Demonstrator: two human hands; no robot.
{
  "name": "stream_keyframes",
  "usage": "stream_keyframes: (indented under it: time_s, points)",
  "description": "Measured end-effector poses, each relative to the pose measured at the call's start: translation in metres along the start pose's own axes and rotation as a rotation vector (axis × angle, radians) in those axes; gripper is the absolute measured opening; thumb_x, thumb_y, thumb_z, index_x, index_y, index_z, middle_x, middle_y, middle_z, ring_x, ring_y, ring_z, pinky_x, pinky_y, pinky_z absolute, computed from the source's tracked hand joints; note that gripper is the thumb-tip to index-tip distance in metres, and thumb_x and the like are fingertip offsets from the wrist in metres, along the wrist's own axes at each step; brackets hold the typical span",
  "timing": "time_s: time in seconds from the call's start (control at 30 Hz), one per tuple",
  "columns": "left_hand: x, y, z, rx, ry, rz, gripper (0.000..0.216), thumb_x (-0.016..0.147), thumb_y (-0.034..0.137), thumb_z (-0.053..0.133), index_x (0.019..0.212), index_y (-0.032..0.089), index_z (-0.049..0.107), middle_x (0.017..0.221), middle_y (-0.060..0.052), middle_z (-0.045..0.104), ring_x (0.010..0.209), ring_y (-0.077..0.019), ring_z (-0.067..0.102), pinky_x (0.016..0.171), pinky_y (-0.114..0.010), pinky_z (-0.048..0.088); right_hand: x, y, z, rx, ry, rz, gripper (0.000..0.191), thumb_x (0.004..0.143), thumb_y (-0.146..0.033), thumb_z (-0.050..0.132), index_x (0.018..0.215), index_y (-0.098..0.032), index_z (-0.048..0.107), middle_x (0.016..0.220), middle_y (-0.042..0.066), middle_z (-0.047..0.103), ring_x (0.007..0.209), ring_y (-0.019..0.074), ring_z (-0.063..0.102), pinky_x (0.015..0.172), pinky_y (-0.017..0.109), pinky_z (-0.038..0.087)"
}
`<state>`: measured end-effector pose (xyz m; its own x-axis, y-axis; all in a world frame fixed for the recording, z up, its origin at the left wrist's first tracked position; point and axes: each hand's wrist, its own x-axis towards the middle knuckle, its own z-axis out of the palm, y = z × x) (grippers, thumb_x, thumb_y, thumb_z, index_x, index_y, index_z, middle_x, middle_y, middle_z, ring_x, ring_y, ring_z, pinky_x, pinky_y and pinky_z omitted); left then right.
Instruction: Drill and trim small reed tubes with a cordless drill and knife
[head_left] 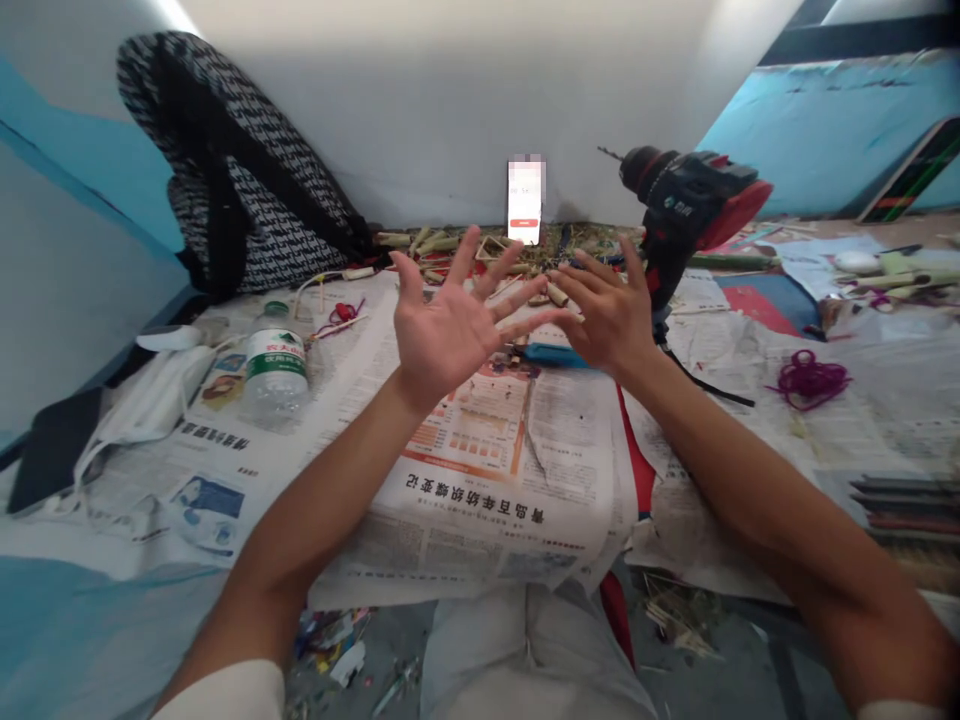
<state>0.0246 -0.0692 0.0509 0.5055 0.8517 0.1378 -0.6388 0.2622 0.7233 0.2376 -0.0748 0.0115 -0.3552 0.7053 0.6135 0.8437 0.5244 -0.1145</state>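
Note:
Both hands are raised above a newspaper-covered table (480,540). My left hand (448,330) is turned palm toward me, its fingers spread and nothing in it. My right hand (611,310) shows its back, fingers stretched toward the left hand, also without anything held. Their fingertips overlap in the view; whether they touch I cannot tell. Behind them a lit phone (523,205) leans upright against the wall. A black and red cordless drill (679,205) stands just beyond the right hand, its bit pointing left. Below the hands lies a blue tool or handle (559,355), partly hidden.
A patterned bag (277,190) leans at the back left. Nearer are a plastic water bottle (276,365) and white face masks (154,400). Cut plant stalks (431,243) line the wall. On the right lies purple cord (810,380). Scraps (349,640) litter the floor.

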Motion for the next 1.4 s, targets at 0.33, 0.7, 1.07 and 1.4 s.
stream_keyframes:
  time_s: [0.33, 0.7, 1.07, 1.4]
  points:
    - [0.011, 0.006, -0.011, 0.15, 0.077, 0.048, 0.084, 0.092, 0.094, 0.035, 0.143, 0.035, 0.066, 0.155, -0.009, 0.066, 0.15, -0.0391, 0.056, 0.099, -0.052, 0.063, 0.011, -0.001, 0.006, 0.042, 0.024, -0.097, 0.067, 0.105, -0.076, 0.045, 0.153, -0.034, 0.065, 0.159, 0.007, 0.064, 0.16, 0.0339, 0.046, 0.136, 0.069, 0.016]
    - [-0.01, -0.006, 0.023, 0.097, -0.019, -0.019, 0.081, 0.097, 0.09, 0.035, 0.142, 0.031, 0.068, 0.146, -0.008, 0.072, 0.144, -0.0314, 0.064, 0.106, -0.044, 0.061, 0.015, -0.007, -0.004, -0.017, -0.101, -0.388, 0.074, 0.093, -0.086, 0.056, 0.157, -0.048, 0.06, 0.168, -0.004, 0.054, 0.164, 0.0318, 0.039, 0.135, 0.059, 0.031]
    - [-0.014, -0.004, 0.016, 0.102, -0.096, -0.112, 0.092, 0.091, 0.095, 0.04, 0.148, 0.026, 0.061, 0.141, -0.015, 0.072, 0.154, -0.0357, 0.052, 0.107, -0.047, 0.059, 0.013, -0.035, -0.006, -0.031, -0.066, -0.364, 0.083, 0.105, -0.077, 0.044, 0.173, -0.03, 0.039, 0.177, 0.005, 0.039, 0.168, 0.0292, 0.032, 0.141, 0.057, 0.015]
    - [-0.013, 0.012, 0.006, 0.181, -0.181, -0.164, 0.098, 0.092, 0.095, 0.031, 0.154, 0.025, 0.061, 0.15, -0.015, 0.069, 0.155, -0.0399, 0.053, 0.112, -0.051, 0.056, 0.007, 0.031, -0.009, 0.372, 0.199, 0.088, 0.06, 0.114, -0.061, 0.035, 0.147, -0.025, 0.069, 0.143, 0.015, 0.074, 0.133, 0.0266, 0.07, 0.114, 0.051, 0.055]
